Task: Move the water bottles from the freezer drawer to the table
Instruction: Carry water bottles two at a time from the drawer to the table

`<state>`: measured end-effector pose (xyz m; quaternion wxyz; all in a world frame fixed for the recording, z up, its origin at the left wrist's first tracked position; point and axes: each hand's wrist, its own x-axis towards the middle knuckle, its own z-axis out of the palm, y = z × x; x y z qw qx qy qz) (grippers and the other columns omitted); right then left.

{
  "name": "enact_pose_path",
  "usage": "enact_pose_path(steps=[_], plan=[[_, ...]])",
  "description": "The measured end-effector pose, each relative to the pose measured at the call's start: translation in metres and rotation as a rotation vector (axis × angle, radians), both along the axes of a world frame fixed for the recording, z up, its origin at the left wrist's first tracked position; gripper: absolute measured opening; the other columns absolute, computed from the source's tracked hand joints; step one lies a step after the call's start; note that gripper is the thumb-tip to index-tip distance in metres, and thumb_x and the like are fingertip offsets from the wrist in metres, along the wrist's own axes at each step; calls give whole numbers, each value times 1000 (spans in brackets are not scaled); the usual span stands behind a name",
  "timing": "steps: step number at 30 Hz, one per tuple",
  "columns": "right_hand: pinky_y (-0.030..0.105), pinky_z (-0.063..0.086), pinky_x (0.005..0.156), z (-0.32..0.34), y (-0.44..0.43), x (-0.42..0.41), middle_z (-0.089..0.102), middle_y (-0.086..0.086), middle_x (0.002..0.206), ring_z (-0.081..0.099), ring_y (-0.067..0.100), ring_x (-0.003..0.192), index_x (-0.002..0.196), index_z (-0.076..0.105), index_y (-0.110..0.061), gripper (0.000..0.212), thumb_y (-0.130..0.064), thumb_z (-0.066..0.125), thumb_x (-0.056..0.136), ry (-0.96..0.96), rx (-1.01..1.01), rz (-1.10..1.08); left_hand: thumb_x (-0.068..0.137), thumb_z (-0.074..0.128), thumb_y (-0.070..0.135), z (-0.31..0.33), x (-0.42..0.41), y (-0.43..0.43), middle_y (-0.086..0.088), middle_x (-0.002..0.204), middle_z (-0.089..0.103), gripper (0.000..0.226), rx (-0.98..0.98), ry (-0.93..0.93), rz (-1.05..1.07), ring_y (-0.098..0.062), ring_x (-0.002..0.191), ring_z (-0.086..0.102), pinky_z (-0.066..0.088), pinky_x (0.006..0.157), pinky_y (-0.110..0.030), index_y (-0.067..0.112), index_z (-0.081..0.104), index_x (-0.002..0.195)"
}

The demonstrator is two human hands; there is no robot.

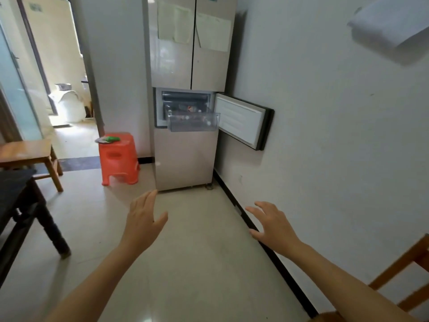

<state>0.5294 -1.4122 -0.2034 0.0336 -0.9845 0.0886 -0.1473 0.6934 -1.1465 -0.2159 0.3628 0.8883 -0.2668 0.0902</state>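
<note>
A tall beige fridge (185, 159) stands ahead against the wall. Its small freezer door (241, 119) is swung open to the right. A clear plastic freezer drawer (193, 126) is pulled out, and water bottles (192, 117) lie inside it, blurred through the plastic. Both of my hands are stretched forward over the floor, well short of the fridge. My left hand (142, 219) is empty with fingers spread, and so is my right hand (274, 223). A dark table (14, 189) stands at the left edge.
An orange plastic stool (118, 161) with a plate and something green on it stands left of the fridge. A wooden stool (30, 154) is behind the dark table. A wooden chair (408, 270) is at the lower right by the white wall. A doorway opens at the back left.
</note>
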Motion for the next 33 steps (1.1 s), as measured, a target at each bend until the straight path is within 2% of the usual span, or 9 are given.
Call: enact_pose_path(steps=[6,8,10,13,21,26,30,33], plan=[[47,50,78,-1,-51,79,60,19,116,58,37,108,118,60,-13,61,-25,81,62,-9,-7,48,83,65,15,-9,59,-46,-20,140,42,61,18,24,49,-35,130,35,29,107,-44,0,38,136],[47,45,87,4,-74,105,55,18,123,52,35,116,123,57,-13,60,-26,78,68,-35,12,53,82,66,14,-6,81,-67,-21,138,43,61,20,3,61,-36,128,37,30,106,-45,0,39,135],[41,36,99,10,-98,132,46,14,135,39,29,128,132,49,-16,59,-28,69,78,-64,49,47,81,66,13,0,102,-88,-22,137,43,61,17,-22,79,-37,127,38,30,106,-45,0,39,135],[35,29,105,21,-141,179,38,9,142,30,23,134,137,40,-20,58,-31,62,84,-86,94,47,83,65,15,14,139,-125,-18,141,40,62,2,-40,115,-32,132,33,28,108,-41,3,36,137],[34,27,106,20,-198,284,34,6,145,27,20,135,139,36,-23,58,-33,58,87,-34,150,107,84,65,20,16,214,-170,-13,142,41,62,36,-53,220,-28,131,36,29,107,-38,7,37,137],[27,23,107,7,-215,337,31,5,147,25,18,137,140,34,-24,59,-36,57,87,-5,139,170,82,66,23,4,269,-177,-12,139,45,60,68,-25,268,-29,127,41,34,105,-42,10,42,135],[31,26,107,3,-233,383,30,4,148,24,18,137,140,33,-25,59,-37,56,88,9,140,165,82,65,22,-5,320,-193,-14,138,46,60,57,2,292,-30,128,41,34,107,-46,8,41,136],[33,27,108,6,-251,429,29,3,148,22,17,137,141,32,-26,59,-39,55,88,21,121,166,83,65,17,-9,368,-214,-18,133,48,57,-9,2,295,-34,121,45,37,102,-48,4,41,134]])
